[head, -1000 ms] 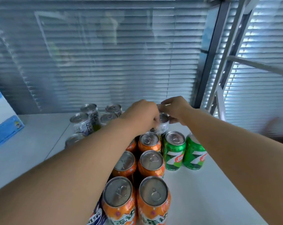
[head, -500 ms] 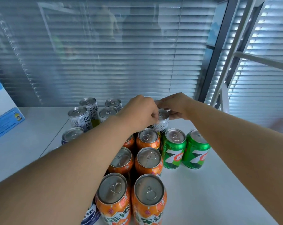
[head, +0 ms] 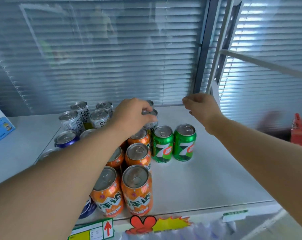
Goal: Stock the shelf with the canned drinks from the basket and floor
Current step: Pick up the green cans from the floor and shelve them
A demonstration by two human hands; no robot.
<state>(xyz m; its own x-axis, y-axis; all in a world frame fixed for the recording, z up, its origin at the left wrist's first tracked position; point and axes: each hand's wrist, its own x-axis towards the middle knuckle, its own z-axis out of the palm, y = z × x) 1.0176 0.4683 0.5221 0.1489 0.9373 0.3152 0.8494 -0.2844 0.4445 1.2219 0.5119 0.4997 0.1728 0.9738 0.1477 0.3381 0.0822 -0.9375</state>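
Rows of cans (head: 138, 154) stand on the shelf (head: 207, 179), from the front edge to the back. Two more cans (head: 185, 142) stand side by side just right of them. The left hand (head: 131, 116) is on a back can (head: 153, 113), and blinds (head: 112, 66) hang behind the shelf.

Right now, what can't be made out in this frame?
Head view only:
- Back can: label hidden by the left hand gripping its top.
- Front blue can: mostly hidden behind the left forearm and an orange can.
- Red object: blurred, near the right edge, unidentifiable.
- Shelf tag: print too small, cut off by the bottom edge.
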